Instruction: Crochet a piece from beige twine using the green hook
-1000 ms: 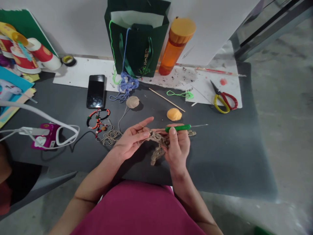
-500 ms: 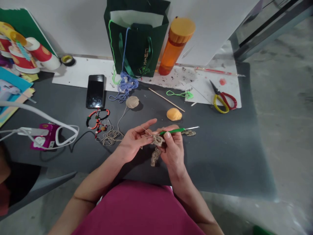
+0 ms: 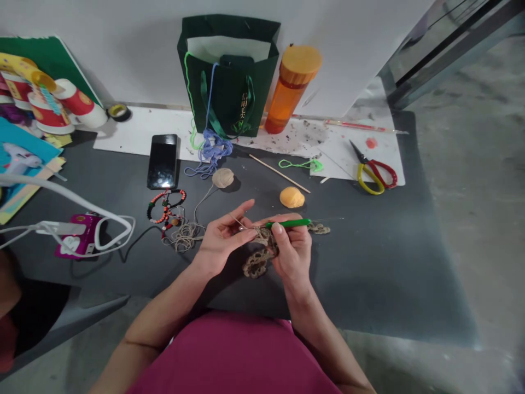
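Note:
My right hand [image 3: 292, 246] is closed around a green-handled crochet hook [image 3: 296, 223], its thumb on the grip. My left hand [image 3: 221, 241] pinches the edge of a brown crocheted piece [image 3: 262, 236] between thumb and fingers, with its index finger raised and thin yarn running over it. A round crocheted part [image 3: 255, 264] hangs below the hands, and another bit [image 3: 319, 229] shows right of my right hand. Loose brown yarn [image 3: 184, 235] lies left of my left hand, leading up to a small yarn ball [image 3: 223, 178].
Beyond the hands are a yellow lump [image 3: 292, 197], a thin stick [image 3: 279, 173], scissors [image 3: 374, 174], a phone [image 3: 163, 161], a green bag [image 3: 227, 82] and an orange bottle [image 3: 289, 90]. Beaded bracelets [image 3: 166, 207] and a purple box with white cables [image 3: 77, 235] sit at left.
The round crocheted part below the hands has swung left and now shows its open face. The hook's handle has shifted slightly in my right hand. The whole view has moved a little.

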`<state>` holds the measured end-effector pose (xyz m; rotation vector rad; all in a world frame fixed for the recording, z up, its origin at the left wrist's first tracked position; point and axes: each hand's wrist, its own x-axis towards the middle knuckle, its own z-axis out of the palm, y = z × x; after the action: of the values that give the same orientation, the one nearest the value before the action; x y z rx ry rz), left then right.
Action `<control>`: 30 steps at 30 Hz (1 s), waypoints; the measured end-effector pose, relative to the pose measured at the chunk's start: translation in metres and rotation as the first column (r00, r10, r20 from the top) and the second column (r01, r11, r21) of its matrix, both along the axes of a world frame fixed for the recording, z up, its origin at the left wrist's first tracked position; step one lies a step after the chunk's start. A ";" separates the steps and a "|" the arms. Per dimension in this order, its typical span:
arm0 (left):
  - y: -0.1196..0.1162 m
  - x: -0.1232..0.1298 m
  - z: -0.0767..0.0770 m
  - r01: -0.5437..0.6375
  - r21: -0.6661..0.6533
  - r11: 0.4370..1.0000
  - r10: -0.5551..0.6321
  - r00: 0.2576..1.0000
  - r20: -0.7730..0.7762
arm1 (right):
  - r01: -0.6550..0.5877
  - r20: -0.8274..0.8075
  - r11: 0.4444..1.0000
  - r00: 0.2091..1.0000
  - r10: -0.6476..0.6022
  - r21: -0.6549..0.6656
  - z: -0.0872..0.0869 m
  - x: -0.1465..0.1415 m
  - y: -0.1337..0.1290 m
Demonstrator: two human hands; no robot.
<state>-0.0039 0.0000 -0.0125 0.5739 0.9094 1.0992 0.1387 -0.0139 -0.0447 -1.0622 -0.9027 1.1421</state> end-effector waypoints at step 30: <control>-0.001 -0.002 0.002 0.021 -0.047 0.999 -0.016 0.994 0.108 | 0.062 0.137 0.990 0.987 -0.080 0.129 0.007 -0.012 -0.004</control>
<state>-0.0057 -0.0005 -0.0110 0.4779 0.8328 1.0786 0.1267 -0.0182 -0.0381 -1.0749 -1.0267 0.9472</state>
